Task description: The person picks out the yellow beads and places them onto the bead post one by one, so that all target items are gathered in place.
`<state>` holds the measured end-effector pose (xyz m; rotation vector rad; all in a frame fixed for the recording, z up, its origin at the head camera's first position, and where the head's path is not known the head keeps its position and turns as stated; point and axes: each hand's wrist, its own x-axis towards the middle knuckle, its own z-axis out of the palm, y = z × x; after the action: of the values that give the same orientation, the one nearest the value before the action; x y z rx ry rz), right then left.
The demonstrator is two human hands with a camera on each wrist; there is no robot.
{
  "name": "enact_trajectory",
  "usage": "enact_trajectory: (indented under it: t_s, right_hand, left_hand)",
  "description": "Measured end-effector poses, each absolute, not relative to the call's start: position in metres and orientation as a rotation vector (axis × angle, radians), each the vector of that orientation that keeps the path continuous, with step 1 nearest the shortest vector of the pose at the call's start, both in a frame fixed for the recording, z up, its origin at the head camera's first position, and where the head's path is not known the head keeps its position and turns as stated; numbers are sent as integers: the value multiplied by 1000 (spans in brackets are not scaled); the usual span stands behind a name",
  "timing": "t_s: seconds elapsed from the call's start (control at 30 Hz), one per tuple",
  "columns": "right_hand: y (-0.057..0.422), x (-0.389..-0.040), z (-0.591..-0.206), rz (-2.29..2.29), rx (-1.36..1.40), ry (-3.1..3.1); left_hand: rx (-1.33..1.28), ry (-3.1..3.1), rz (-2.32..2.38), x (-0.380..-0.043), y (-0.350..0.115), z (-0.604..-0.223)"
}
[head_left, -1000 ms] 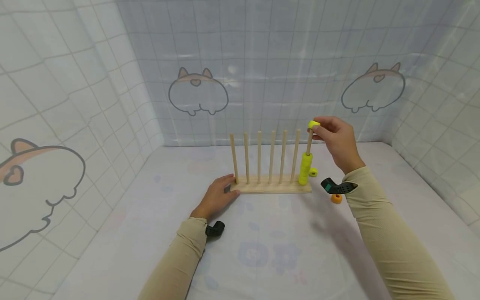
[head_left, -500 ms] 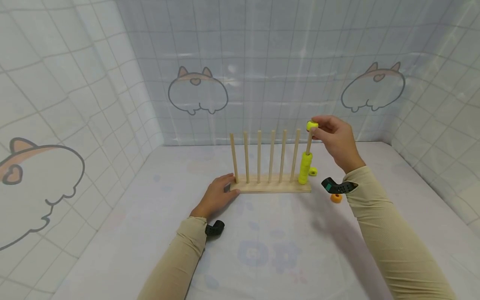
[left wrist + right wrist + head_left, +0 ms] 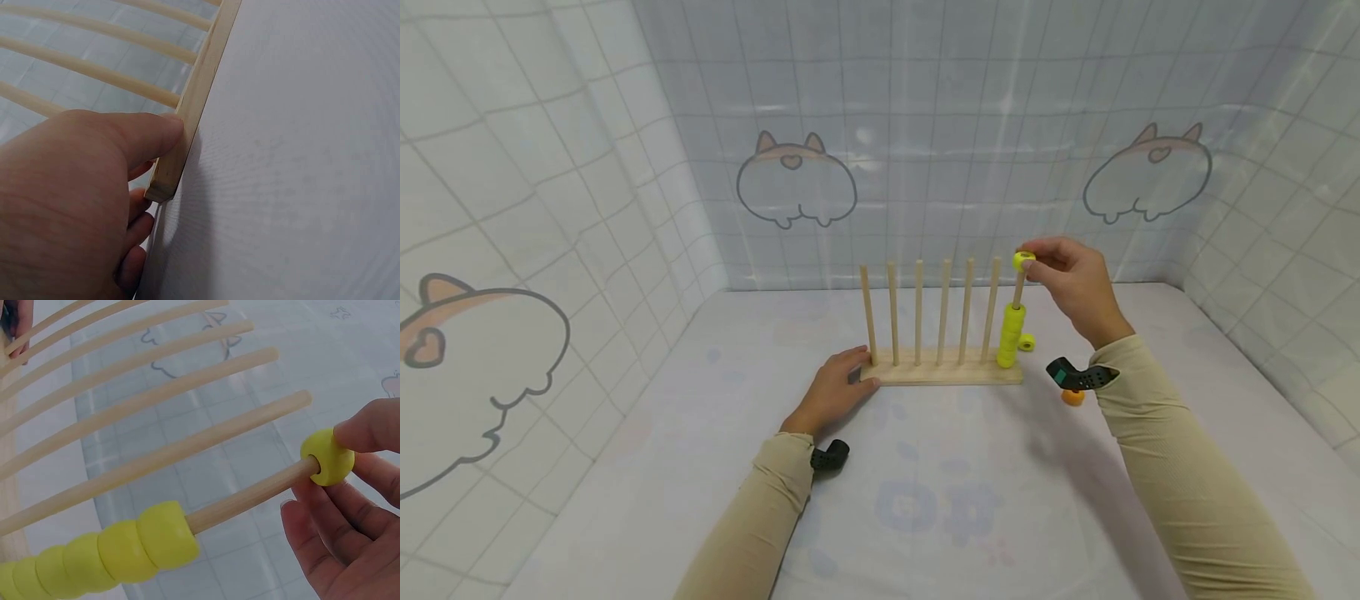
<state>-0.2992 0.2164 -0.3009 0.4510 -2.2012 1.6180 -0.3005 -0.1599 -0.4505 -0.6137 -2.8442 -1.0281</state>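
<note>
My right hand pinches a yellow bead between thumb and fingers, at the top of the rightmost peg. The peg's tip is inside the bead's hole. Lower on that same peg sits a stack of several yellow beads. The wooden peg rack stands upright on the table, its other pegs bare. At its left end, my left hand grips the base, with the thumb on the front side and fingers behind, partly hidden.
One loose yellow bead lies just right of the rack. An orange bead lies nearer, partly covered by the right wrist's black band. Behind the table hangs a curtain with a grid pattern.
The yellow bead in my right hand has come down slightly and tilted level onto the peg's tip. My left hand and the rack have not moved.
</note>
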Motion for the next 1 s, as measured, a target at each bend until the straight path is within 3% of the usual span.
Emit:
enact_trajectory:
  t_s: [0.47,1.0]
  right_hand:
    - [222,-300,-305,1649,419,-2188]
    - [244,-317,-358,1841,167,-2210]
  left_hand:
    - [-610,-2852,-1022,-301,-160,-450]
    - [-595,-2851,-1050,-300,-159,-451]
